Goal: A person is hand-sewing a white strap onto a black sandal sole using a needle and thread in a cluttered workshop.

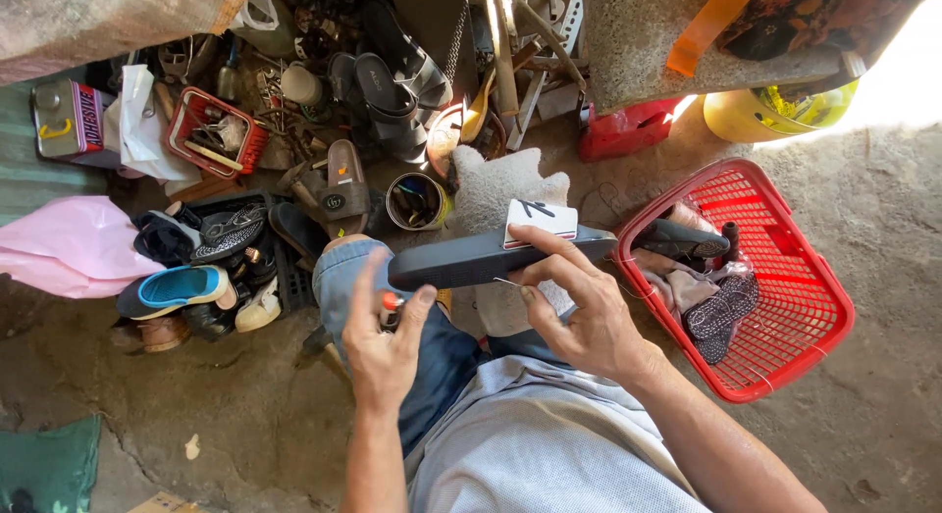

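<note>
Small orange-tipped tool (392, 301) in left hand (381, 348), mostly hidden

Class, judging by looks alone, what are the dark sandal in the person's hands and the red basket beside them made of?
Dark sandal: probably rubber or foam, matte; smooth moulded sole, no shine. Red basket: likely plastic, slightly glossy; moulded lattice walls, uniform colour.

Cracked concrete floor (245, 415), sunlit at right beneath a stone slab (638, 42).
</note>
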